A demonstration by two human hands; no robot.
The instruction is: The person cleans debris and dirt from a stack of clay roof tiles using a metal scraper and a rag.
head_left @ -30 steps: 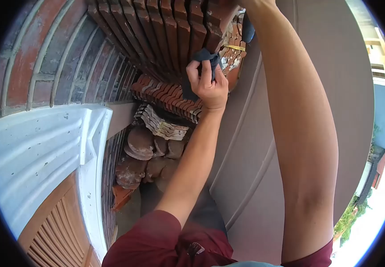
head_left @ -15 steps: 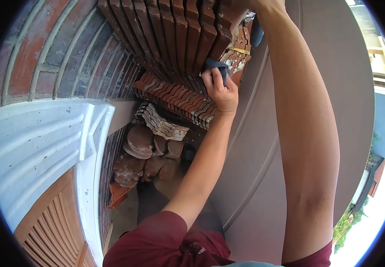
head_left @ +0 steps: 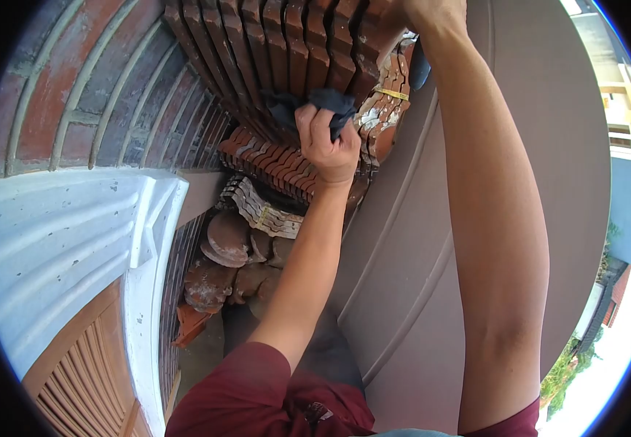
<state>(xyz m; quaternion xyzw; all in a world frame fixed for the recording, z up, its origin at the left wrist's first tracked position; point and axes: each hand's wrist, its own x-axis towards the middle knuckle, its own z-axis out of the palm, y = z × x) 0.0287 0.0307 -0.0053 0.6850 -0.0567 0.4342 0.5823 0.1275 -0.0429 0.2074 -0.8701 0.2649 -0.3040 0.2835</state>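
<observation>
The left hand (head_left: pixel 328 147) clutched a dark cloth (head_left: pixel 334 103) against stacked clay roof tiles (head_left: pixel 319 54), bunched seemingly to follow their edges; the right hand (head_left: pixel 439 16), partly cropped, perhaps steadied them, its grip unclear.

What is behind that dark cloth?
Behind the dark cloth in the left hand are reddish-brown tiles, their edges showing around it; the patch directly covered by cloth and hand is hidden.
</observation>
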